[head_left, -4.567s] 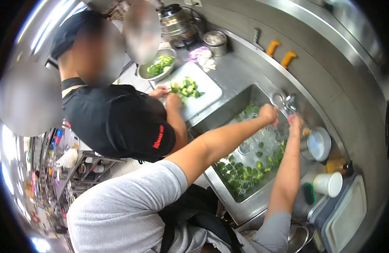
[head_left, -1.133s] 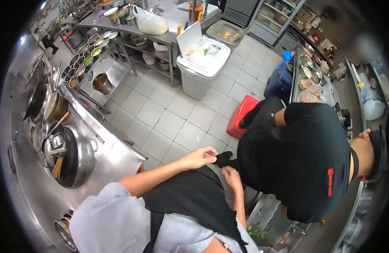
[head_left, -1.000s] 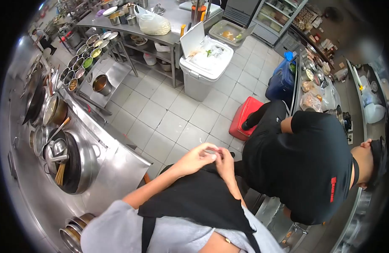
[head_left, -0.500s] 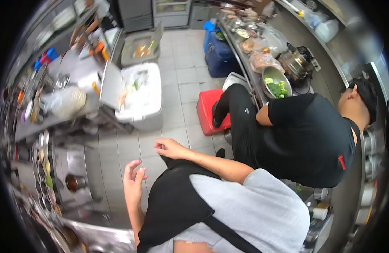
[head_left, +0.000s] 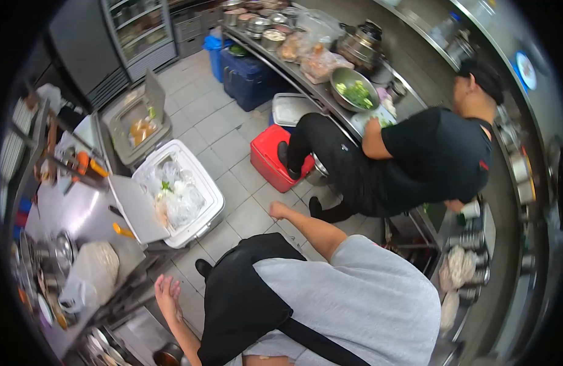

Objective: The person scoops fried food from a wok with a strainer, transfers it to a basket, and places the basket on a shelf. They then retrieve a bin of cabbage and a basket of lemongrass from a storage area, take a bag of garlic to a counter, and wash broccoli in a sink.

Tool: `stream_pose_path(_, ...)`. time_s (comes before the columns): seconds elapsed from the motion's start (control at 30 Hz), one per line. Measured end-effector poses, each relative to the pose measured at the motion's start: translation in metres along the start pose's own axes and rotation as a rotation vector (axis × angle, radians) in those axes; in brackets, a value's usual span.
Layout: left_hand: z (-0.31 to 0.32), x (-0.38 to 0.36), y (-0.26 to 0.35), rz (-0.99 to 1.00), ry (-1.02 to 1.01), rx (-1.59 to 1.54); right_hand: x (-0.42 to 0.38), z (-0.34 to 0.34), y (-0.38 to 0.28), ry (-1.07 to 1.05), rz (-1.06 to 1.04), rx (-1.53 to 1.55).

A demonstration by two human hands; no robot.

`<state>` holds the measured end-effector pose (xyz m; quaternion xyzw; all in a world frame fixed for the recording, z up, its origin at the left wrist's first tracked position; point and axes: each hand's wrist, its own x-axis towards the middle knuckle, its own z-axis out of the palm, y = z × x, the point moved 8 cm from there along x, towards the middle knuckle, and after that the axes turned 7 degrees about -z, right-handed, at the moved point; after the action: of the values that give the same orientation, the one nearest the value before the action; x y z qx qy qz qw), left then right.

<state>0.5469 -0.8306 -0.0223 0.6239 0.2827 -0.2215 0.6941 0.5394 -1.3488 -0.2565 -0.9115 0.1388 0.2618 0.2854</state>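
My left hand is raised over the floor at the lower left, fingers apart, holding nothing. It is nearest to the steel counter at the left. My right hand hangs over the floor tiles near the middle, small in view, its fingers curled in; whether anything is inside cannot be made out. Beyond it sits a red box with a co-worker's foot on it. An open white cooler with plastic bags inside stands ahead, between my hands and the back.
At the right a co-worker in black leans over a counter with a bowl of greens. A blue cooler stands under that counter. A steel counter runs along the left; a grey bin is behind the white cooler.
The view has swung to the left. My hands are farther apart; my right hand's fingers, spread before, are now curled. The co-worker's forearm and hand now show on the counter.
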Motion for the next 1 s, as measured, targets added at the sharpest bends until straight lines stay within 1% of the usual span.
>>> stream_pose_path(0.03,-0.025,0.030,-0.012,-0.056,-0.018,-0.154,0.007,0.022,0.026,0.071,-0.077,-0.132)
stream_pose_path(0.07,-0.049,0.053,-0.013,-0.065,-0.057,-0.125,0.003,0.048,0.048,0.133,-0.146,-0.268)
stream_pose_path(0.13,-0.109,0.094,-0.024,-0.261,0.171,-0.454,-0.060,0.047,0.055,0.116,0.329,0.090)
stream_pose_path(0.17,-0.122,0.109,-0.014,-0.268,0.140,-0.435,-0.078,0.060,0.050,0.086,0.332,0.145)
stream_pose_path(0.2,-0.149,0.120,-0.004,-0.231,0.297,-0.397,-0.090,0.080,0.049,0.053,0.326,0.195)
stream_pose_path(0.23,-0.178,0.127,0.005,-0.191,0.459,-0.357,-0.112,0.101,0.050,0.133,0.487,0.534)
stream_pose_path(0.27,-0.188,0.134,0.023,-0.103,0.410,-0.255,-0.133,0.122,0.043,0.215,0.639,0.878)
stream_pose_path(0.33,-0.193,0.142,0.056,0.041,0.364,-0.173,-0.158,0.139,0.017,0.242,0.639,0.903)
stream_pose_path(0.37,-0.202,0.153,0.059,0.033,0.353,-0.155,-0.172,0.158,0.010,0.252,0.631,0.918)
stream_pose_path(0.4,-0.210,0.170,0.057,0.023,0.300,-0.156,-0.184,0.177,0.004,0.257,0.648,0.926)
stream_pose_path(0.43,-0.211,0.183,0.058,0.015,0.246,-0.164,-0.183,0.193,0.008,0.326,0.530,0.849)
stream_pose_path(0.5,-0.211,0.187,0.070,0.022,0.263,-0.157,-0.196,0.218,-0.005,0.396,0.426,0.775)
stream_pose_path(0.53,-0.206,0.187,0.075,0.035,0.288,-0.167,-0.203,0.230,-0.014,0.295,0.440,0.721)
stream_pose_path(0.57,-0.202,0.188,0.077,0.032,0.280,-0.166,-0.210,0.231,-0.026,0.246,0.451,0.696)
stream_pose_path(0.6,-0.203,0.187,0.078,0.029,0.326,-0.181,-0.217,0.233,-0.037,0.196,0.461,0.670)
stream_pose_path(0.63,-0.205,0.185,0.079,0.025,0.373,-0.196,-0.232,0.236,-0.046,0.160,0.577,0.790)
stream_pose_path(0.67,-0.201,0.185,0.080,0.021,0.368,-0.193,-0.243,0.243,-0.051,0.124,0.691,0.909)
stream_pose_path(0.7,-0.203,0.183,0.084,0.053,0.390,-0.159,-0.249,0.243,-0.060,0.121,0.697,0.911)
stream_pose_path(0.73,-0.203,0.184,0.088,0.086,0.412,-0.132,-0.254,0.238,-0.061,0.174,0.724,0.914)
stream_pose_path(0.77,-0.201,0.191,0.087,0.081,0.418,-0.137,-0.255,0.231,-0.060,0.223,0.749,0.911)
stream_pose_path(0.8,-0.201,0.198,0.085,0.112,0.403,-0.175,-0.251,0.226,-0.060,0.211,0.753,0.902)
stream_pose_path(0.83,-0.204,0.203,0.083,0.142,0.391,-0.210,-0.242,0.220,-0.060,0.129,0.697,0.792)
stream_pose_path(0.87,-0.205,0.208,0.078,0.133,0.409,-0.213,-0.230,0.217,-0.055,0.049,0.633,0.680)
stream_pose_path(0.93,-0.199,0.215,0.082,0.224,0.379,-0.237,-0.196,0.212,-0.044,0.005,0.578,0.638)
stream_pose_path(0.97,-0.195,0.209,0.083,0.222,0.401,-0.244,-0.174,0.199,-0.048,-0.068,0.513,0.490)
stream_pose_path(1.0,-0.185,0.201,0.090,0.265,0.334,-0.234,-0.150,0.184,-0.057,-0.139,0.445,0.345)
